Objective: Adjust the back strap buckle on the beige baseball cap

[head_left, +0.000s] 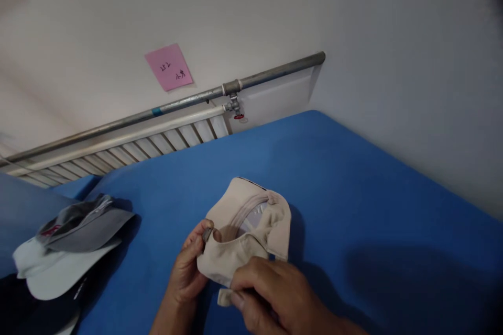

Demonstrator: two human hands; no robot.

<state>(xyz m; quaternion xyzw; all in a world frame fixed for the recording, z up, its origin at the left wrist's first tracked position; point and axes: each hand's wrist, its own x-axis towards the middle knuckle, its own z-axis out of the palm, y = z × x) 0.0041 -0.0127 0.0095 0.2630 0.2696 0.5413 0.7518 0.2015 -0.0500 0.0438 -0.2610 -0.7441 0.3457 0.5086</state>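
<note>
A beige baseball cap (231, 257) is held over the blue surface, its inside and inner band partly turned toward me. My left hand (186, 267) grips the cap's left edge, thumb and fingers closed near a small dark piece that looks like a buckle. My right hand (277, 293) is closed at the cap's lower side. Between its thumb and fingers is a beige fabric strap (225, 297), whose short end sticks out to the left. The right hand hides part of the cap's lower edge.
Several caps lie piled at the left, among them a grey cap (84, 227) and a white cap (58, 272). The blue surface (353, 193) meets the walls. Behind it are a radiator (165, 141), a metal pipe (275, 70) and a pink note (168, 67).
</note>
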